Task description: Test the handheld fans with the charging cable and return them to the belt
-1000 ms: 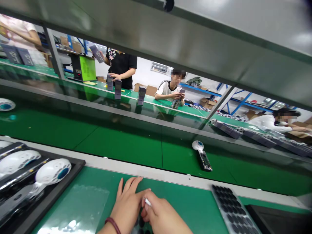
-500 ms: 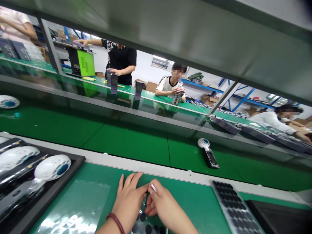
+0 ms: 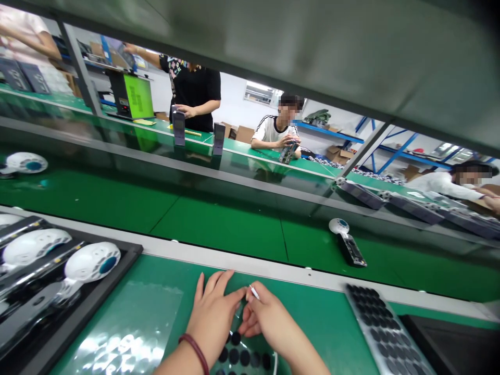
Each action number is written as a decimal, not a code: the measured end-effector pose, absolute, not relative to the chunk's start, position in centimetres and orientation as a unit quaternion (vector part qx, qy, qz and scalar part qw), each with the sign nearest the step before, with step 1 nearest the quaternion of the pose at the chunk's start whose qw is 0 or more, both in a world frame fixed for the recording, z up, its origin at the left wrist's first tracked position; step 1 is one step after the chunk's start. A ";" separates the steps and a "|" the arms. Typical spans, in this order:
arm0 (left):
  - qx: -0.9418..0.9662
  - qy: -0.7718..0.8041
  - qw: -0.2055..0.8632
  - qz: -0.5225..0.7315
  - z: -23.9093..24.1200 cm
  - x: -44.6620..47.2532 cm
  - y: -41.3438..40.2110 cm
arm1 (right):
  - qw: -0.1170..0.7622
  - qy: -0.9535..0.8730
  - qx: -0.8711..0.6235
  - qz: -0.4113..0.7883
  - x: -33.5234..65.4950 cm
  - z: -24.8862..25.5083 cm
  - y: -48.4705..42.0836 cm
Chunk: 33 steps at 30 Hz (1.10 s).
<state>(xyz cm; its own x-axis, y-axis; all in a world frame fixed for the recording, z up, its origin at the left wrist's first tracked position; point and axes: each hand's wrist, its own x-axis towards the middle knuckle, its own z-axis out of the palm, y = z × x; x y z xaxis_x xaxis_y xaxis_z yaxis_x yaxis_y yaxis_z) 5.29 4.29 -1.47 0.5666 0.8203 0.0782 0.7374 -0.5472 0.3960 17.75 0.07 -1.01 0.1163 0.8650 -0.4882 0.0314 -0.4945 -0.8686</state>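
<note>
Near the front of the green bench, my left hand (image 3: 213,315) lies with its fingers spread, wearing a dark red band on the wrist. Its thumb side reaches across to the fingertips of my right hand (image 3: 263,312). My right hand is closed, with a thin white stick-like piece (image 3: 254,292) showing between thumb and finger. Below both hands is a clear sheet with black round pads (image 3: 234,357), partly covered by them. Whether my left fingers grip anything is hidden at the meeting point.
White-headed handheld devices (image 3: 91,263) lie in a black tray (image 3: 130,255) at left. A clear film (image 3: 128,323) lies beside it. At right are a sheet of black discs (image 3: 375,317) and a black tray (image 3: 414,325). Another device (image 3: 347,242) lies on the green belt (image 3: 234,224); co-workers sit or stand beyond.
The view has shifted slightly, and more black pads show under my hands. My hands keep nearly the same pose. Across the belt, a co-worker has raised a boxy item off the green machine.
</note>
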 end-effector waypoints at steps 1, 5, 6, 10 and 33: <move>0.870 0.447 0.163 0.130 -1.5 5.3 4.3 | 0.368 -0.343 -0.650 0.570 17.8 -1.1 0.1; 0.872 0.444 0.159 0.127 -1.3 5.3 4.1 | 0.369 -0.345 -0.649 0.569 17.7 -1.0 -0.1; 0.874 0.443 0.156 0.127 -1.2 5.3 4.0 | 0.368 -0.347 -0.651 0.566 17.6 -0.9 -0.1; 0.877 0.438 0.151 0.131 -1.3 5.3 4.0 | 0.366 -0.377 -0.662 0.535 17.2 -0.4 -0.4; 0.874 0.437 0.164 0.136 -1.2 5.1 4.0 | 0.344 -0.533 -0.633 0.443 17.4 -0.3 -2.5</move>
